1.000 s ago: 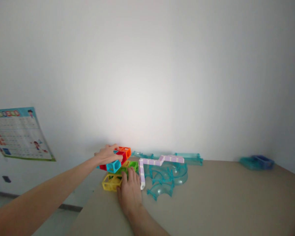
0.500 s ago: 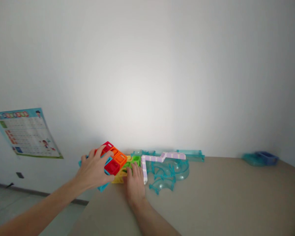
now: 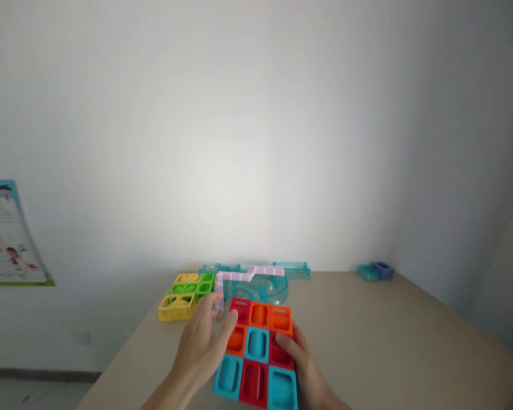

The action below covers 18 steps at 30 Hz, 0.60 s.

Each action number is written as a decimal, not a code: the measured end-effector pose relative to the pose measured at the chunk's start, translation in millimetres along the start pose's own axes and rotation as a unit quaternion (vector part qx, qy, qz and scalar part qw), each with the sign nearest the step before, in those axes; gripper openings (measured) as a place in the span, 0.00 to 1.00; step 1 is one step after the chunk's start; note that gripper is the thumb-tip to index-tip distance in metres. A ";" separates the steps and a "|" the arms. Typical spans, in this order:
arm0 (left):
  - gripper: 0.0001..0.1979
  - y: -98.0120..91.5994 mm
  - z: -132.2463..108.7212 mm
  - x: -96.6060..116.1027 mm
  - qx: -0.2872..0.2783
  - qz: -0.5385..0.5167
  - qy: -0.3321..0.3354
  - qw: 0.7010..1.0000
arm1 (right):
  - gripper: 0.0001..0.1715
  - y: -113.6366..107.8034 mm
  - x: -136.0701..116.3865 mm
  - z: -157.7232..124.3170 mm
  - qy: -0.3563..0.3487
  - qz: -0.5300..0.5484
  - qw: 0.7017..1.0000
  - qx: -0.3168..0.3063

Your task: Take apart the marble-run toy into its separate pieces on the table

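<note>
Panel: your red, orange and cyan plastic grid panel (image 3: 256, 344) tilts above the near desk (image 3: 367, 341).
Left hand (image 3: 200, 347): fingers curl over its left edge.
Right hand (image 3: 303, 364): fingers pinch its right edge.
Handling: likely light, stiff, may split at seams; grip opposite edges.

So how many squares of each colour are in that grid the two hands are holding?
Red squares: 3
Orange squares: 3
Blue squares: 3
Total: 9, all in the one grid, held between the left hand and the right hand.
</note>
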State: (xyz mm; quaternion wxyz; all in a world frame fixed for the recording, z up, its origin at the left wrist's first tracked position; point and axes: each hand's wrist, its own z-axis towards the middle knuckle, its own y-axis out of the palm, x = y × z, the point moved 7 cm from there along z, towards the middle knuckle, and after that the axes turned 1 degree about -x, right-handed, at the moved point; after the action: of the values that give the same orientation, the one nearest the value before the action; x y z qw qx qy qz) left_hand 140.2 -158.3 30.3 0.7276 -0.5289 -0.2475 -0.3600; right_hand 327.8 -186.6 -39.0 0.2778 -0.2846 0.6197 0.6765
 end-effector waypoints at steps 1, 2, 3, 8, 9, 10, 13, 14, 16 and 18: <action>0.24 9.0 10.0 -3.2 -0.008 -0.068 -0.010 0.998 | 0.29 -4.3 -3.4 -0.1 0.002 0.011 1.000 0.007; 0.23 22.2 18.2 -6.3 -0.037 -0.156 -0.016 0.987 | 0.28 -7.2 -4.9 1.4 0.003 0.018 1.000 0.015; 0.23 37.6 23.7 -9.6 -0.074 -0.252 -0.025 0.965 | 0.27 -9.2 -5.0 4.3 0.000 0.021 1.000 0.023; 0.21 78.8 16.5 -36.7 -0.097 -0.557 -0.122 0.816 | 0.30 -8.4 3.4 24.0 0.003 -0.041 0.999 0.009; 0.20 79.9 11.7 -40.0 -0.104 -0.568 -0.137 0.805 | 0.29 -6.1 4.9 26.7 0.015 -0.079 0.997 -0.009; 0.19 78.8 7.5 -41.9 -0.113 -0.574 -0.149 0.797 | 0.29 -3.0 6.0 28.7 0.029 -0.117 0.992 -0.032; 0.18 70.3 2.1 -42.9 -0.132 -0.580 -0.167 0.786 | 0.27 5.1 3.9 31.1 0.045 -0.186 0.978 -0.088; 0.17 67.4 3.0 -42.7 -0.130 -0.581 -0.169 0.786 | 0.26 6.2 1.7 31.2 0.040 -0.196 0.975 -0.092; 0.16 64.1 6.9 -42.8 -0.122 -0.579 -0.166 0.789 | 0.26 6.9 -2.0 30.5 0.030 -0.209 0.973 -0.091; 0.15 64.6 10.8 -43.3 -0.127 -0.571 -0.161 0.795 | 0.26 8.4 -3.6 28.6 0.029 -0.214 0.971 -0.098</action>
State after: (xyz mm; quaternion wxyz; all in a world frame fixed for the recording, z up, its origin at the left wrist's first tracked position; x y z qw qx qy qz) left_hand 164.4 -125.0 -36.6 0.2657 -0.4292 -0.5702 -0.6481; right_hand 323.0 -158.8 -28.7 0.3689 -0.4557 0.4827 0.6505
